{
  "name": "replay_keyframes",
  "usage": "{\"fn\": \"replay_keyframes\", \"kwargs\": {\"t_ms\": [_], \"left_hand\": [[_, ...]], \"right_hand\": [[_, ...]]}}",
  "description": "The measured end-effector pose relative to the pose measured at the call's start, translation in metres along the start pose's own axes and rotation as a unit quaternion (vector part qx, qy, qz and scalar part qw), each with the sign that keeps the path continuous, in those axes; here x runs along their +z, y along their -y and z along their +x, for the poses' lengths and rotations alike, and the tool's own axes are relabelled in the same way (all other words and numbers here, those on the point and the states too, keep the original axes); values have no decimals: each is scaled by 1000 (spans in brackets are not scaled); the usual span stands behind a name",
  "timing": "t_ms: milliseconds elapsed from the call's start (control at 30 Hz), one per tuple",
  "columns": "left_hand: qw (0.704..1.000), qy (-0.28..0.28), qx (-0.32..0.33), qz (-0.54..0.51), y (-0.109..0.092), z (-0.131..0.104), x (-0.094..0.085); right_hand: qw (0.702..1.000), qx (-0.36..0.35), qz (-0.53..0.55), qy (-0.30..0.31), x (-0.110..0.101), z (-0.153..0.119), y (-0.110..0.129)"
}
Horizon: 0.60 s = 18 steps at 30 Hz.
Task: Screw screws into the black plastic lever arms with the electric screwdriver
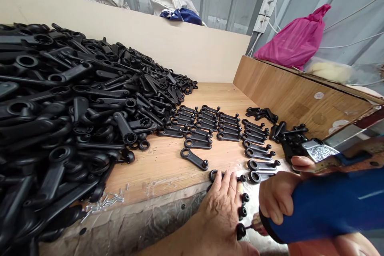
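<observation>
The black handle is held down under the left hand at the near side of the tabletop, with only its round knob exposed, just right of the palm. That knob is met from the right by the bit of a blue power tool, roughly level with it. The left hand is nearer and rests on the handle; the right hand is set apart by the tool's front end. The handle's long axis is mostly covered, but appears to run left to right, knob end rightward. The knob looks dark, smooth and rounded. The left hand is laid almost flat, fingers close together; the right is wrapped around the tool. Farther off, matching handles are lined up in rows, and a large pile is heaped to the left
</observation>
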<state>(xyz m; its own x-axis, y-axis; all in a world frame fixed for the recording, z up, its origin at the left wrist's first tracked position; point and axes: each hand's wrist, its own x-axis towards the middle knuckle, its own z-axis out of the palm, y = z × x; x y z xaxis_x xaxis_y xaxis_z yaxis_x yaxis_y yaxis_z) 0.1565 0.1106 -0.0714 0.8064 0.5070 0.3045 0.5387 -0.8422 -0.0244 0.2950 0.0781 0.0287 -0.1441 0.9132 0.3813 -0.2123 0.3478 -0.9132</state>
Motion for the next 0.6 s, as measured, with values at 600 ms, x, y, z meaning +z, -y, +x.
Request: {"fn": "replay_keyframes", "kwargs": {"t_ms": [600], "left_hand": [[995, -76, 11, 64, 0, -4, -4]], "right_hand": [[917, 148, -10, 370, -2, 69, 41]]}}
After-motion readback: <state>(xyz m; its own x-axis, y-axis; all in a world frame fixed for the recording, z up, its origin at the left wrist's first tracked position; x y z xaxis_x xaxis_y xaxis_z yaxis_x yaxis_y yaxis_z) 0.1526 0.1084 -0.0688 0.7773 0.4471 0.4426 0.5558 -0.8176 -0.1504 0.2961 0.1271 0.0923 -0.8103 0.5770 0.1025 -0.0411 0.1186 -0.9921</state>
